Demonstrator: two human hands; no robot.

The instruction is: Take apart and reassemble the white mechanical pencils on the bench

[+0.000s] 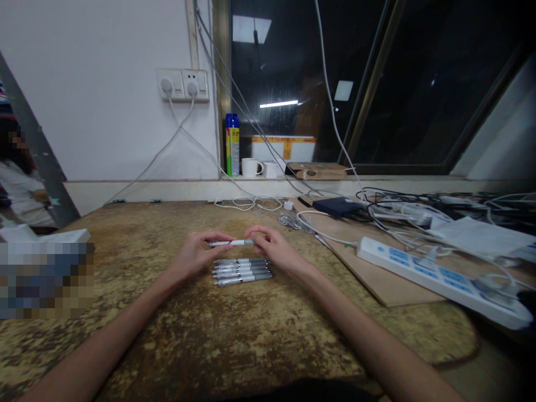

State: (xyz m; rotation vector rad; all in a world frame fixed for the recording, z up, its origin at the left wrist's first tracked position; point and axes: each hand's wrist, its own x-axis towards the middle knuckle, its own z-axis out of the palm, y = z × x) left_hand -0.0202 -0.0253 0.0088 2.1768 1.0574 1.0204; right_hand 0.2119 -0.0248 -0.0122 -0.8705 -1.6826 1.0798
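Observation:
A white pen is held level between my two hands, above the worn tabletop. My left hand pinches its left end, with the tip showing past the fingers. At the grey right end, the fingers of my right hand are closed around it. Just below, several white and grey pens lie side by side in a row on the wooden table, all pointing the same way.
On the right, a white power strip rests over a brown board beside tangled cables. A dark flat box lies behind. A spray can and a white mug stand on the sill. A person is at far left.

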